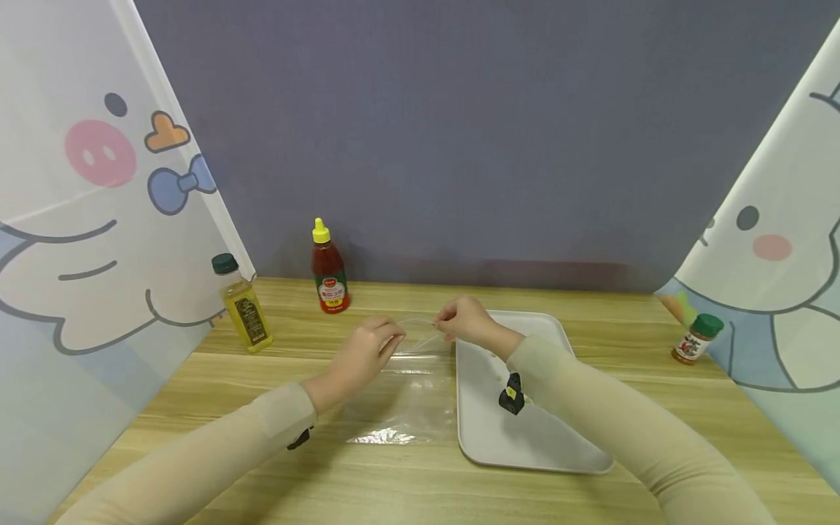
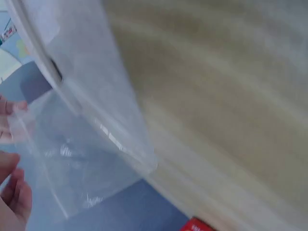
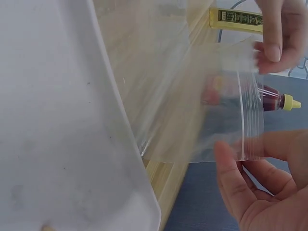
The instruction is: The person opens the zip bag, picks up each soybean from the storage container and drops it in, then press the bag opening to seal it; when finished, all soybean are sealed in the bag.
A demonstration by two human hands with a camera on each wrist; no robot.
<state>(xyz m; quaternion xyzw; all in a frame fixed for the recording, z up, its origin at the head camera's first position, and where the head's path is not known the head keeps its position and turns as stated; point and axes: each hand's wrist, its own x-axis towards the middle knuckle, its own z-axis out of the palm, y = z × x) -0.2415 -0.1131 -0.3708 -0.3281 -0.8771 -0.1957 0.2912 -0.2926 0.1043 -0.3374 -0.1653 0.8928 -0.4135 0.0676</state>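
From afar I saw the left hand (image 1: 359, 355) and right hand (image 1: 475, 323) pinching the clear bag (image 1: 410, 405) by opposite edges, seemingly spreading its mouth; the tray (image 1: 495, 437) lay handily beside.

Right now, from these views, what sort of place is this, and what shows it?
Probably a small tabletop booth: a wood-grain table stands before a plain grey backdrop, with cartoon panels on both sides.

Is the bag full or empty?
Empty: the bag looks flat, with nothing to be seen inside. In the right wrist view, the ketchup shows through it.
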